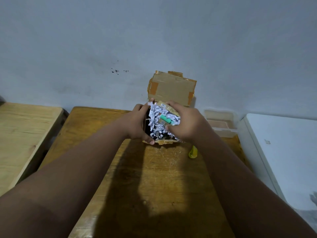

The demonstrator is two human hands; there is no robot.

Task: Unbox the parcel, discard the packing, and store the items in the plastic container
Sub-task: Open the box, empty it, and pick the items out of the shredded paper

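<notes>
A small cardboard parcel (171, 88) stands open at the far edge of the wooden table (163, 177), its taped flap upright against the wall. White shredded paper (157, 121) fills it, with a green tube-shaped item (165, 119) and a tan packet (169, 108) lying on top. My left hand (137, 122) grips the parcel's left side, thumb at the near corner. My right hand (186, 123) is curled over the paper and the tan packet from the right. A clear plastic container (221, 124) sits just right of the parcel.
A yellow object (193, 152) lies on the table beside my right forearm. A lighter wooden surface (24, 133) stands to the left, a white surface (283, 152) to the right. The grey wall rises directly behind the parcel.
</notes>
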